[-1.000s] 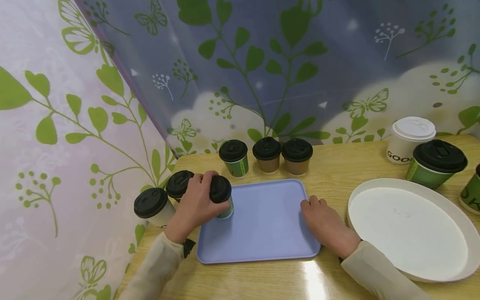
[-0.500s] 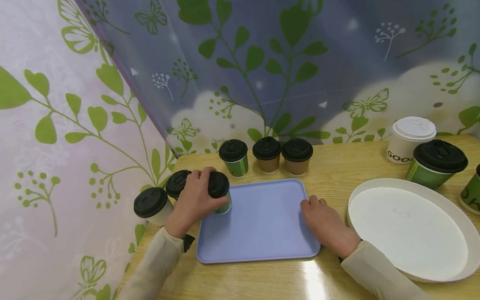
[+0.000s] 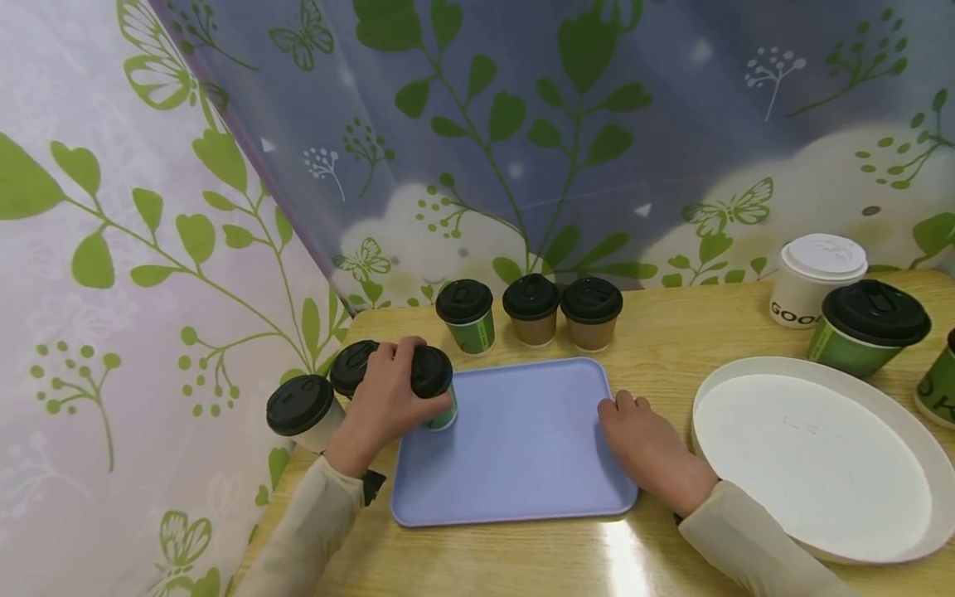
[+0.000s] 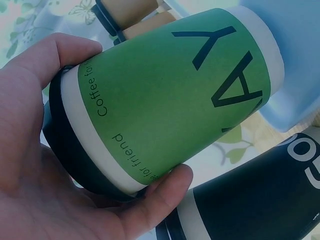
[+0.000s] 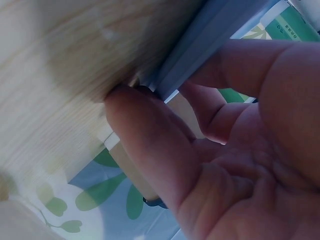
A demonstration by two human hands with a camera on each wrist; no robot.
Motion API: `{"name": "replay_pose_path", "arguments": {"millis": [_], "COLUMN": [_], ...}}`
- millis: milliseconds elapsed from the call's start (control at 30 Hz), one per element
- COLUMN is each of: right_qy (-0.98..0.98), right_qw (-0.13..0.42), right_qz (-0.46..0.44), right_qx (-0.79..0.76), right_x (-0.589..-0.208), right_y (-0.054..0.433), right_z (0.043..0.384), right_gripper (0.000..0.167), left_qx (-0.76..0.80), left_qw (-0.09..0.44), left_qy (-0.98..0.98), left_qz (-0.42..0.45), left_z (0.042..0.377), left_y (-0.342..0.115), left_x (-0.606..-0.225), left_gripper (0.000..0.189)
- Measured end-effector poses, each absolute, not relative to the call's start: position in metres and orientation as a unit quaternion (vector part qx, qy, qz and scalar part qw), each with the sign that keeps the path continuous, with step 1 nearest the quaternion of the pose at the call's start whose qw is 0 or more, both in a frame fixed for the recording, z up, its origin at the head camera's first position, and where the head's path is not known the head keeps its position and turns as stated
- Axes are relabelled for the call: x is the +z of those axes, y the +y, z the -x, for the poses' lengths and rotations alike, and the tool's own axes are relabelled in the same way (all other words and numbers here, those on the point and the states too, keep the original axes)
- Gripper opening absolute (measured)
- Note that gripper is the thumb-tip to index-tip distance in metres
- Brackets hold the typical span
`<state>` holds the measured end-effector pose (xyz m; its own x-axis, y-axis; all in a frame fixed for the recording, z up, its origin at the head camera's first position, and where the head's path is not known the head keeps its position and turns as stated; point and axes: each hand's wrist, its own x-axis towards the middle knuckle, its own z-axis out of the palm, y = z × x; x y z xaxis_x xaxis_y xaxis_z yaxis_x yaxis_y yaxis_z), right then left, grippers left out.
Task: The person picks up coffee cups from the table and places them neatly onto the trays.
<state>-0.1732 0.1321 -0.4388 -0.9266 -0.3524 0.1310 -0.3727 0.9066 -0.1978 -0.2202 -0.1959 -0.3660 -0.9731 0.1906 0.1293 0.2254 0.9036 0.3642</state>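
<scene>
A green paper coffee cup [image 4: 175,95] with a black lid is held upright by my left hand [image 3: 383,406], which grips it round the lid and upper wall. That cup is at the left end of a lavender tray [image 3: 522,439]; whether its base touches the tray is unclear. My right hand [image 3: 645,444] grips the tray's right rim, with the thumb and fingers on either side of the rim [image 5: 200,45] in the right wrist view. Just left of the left hand stand a dark cup [image 4: 245,195], partly hidden in the head view, and a white cup [image 3: 300,404] with a black lid.
Behind the tray stand a green cup [image 3: 466,315] and two brown cups [image 3: 533,311], all black-lidded. A round white tray [image 3: 813,464] lies at the right. Beyond it are a white-lidded cup [image 3: 816,278] and more green cups [image 3: 869,327]. Patterned cloth [image 3: 522,149] rises behind the table.
My left hand and the green cup have shifted slightly left over the past second. The right hand and tray look unmoved.
</scene>
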Motion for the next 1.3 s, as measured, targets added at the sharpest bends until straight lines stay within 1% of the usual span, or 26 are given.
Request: {"name": "replay_pose_path", "arguments": {"millis": [500, 833, 1167, 1300], "right_qy": [-0.974, -0.975, -0.974, -0.975], "right_qw": [0.051, 0.044, 0.064, 0.060], "right_qz": [-0.192, -0.188, -0.187, -0.186], "right_qx": [0.113, 0.108, 0.109, 0.109], "right_x": [-0.4439, -0.4451, -0.4454, -0.4446], "right_y": [0.1329, 0.1325, 0.1321, 0.1319], "right_z": [0.1706, 0.1747, 0.1732, 0.1726], "right_gripper": [0.007, 0.005, 0.006, 0.006], "left_qx": [-0.203, -0.203, -0.205, -0.205], "left_qw": [0.045, 0.059, 0.057, 0.057], "left_qy": [-0.973, -0.972, -0.971, -0.972], "left_qz": [0.104, 0.105, 0.110, 0.104], "left_z": [0.2162, 0.2174, 0.2175, 0.2171], "left_y": [-0.1925, -0.1930, -0.1920, -0.1918], "left_x": [-0.3735, -0.3738, -0.3728, -0.3730], "left_gripper": [0.074, 0.071, 0.071, 0.071]}}
